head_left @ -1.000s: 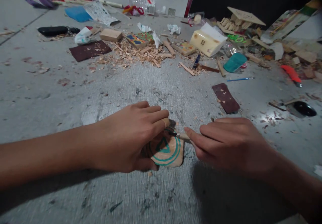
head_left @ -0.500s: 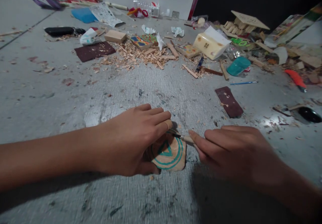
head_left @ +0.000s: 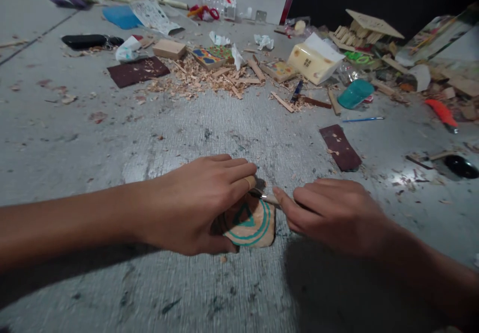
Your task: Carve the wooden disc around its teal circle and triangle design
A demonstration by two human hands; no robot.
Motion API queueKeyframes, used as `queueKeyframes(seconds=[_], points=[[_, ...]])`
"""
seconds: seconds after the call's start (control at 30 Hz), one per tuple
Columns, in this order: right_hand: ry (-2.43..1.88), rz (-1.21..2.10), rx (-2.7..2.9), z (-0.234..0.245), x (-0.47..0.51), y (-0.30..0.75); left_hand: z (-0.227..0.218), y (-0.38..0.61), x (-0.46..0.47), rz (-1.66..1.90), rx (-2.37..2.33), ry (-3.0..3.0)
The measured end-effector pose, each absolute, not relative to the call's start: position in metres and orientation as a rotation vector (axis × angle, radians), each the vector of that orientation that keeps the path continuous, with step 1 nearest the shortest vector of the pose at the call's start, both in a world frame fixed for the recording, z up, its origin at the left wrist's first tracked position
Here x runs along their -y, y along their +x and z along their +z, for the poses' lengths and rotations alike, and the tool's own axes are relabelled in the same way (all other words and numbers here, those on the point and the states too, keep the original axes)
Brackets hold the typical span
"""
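A small flat wooden piece (head_left: 254, 227) painted with teal curved lines and a triangle lies on the grey floor. My left hand (head_left: 194, 203) presses down on its left part, fingers together, covering some of it. My right hand (head_left: 329, 213) pinches a thin paintbrush (head_left: 267, 198) whose metal ferrule and tip reach the piece's upper edge, close to my left fingertips.
A strip of dark sandpaper (head_left: 340, 147) lies just beyond my right hand, another sheet (head_left: 137, 71) at far left. Wood shavings (head_left: 202, 79), painted blocks, a cream toy house (head_left: 314, 62), a teal lid (head_left: 355, 93), a blue brush (head_left: 362, 119) and an orange knife (head_left: 442, 113) litter the back.
Both hands stay on the wooden piece and the brush. The brush tip shifted slightly along the piece's upper edge; the view moved a little.
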State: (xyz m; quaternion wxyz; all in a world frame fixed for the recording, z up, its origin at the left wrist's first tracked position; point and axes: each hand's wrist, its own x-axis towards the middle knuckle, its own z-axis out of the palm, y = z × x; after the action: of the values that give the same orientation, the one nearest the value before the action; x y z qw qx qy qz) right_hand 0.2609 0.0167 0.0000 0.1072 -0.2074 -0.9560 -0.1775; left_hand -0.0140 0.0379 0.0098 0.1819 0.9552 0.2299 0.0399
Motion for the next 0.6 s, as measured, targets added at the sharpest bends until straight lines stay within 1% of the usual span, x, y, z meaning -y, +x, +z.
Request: queueKeyframes(seconds=[0.33, 0.6], points=[[-0.519, -0.508, 2.785, -0.0023, -0.0227, 0.2605, 0.0142, -0.0116, -0.0363, 0.048, -0.689, 2.701], [-0.678, -0.379, 2.883, 0.0021, -0.0151, 0.2627, 0.0162, -0.0148, -0.0383, 0.020, -0.728, 2.711]])
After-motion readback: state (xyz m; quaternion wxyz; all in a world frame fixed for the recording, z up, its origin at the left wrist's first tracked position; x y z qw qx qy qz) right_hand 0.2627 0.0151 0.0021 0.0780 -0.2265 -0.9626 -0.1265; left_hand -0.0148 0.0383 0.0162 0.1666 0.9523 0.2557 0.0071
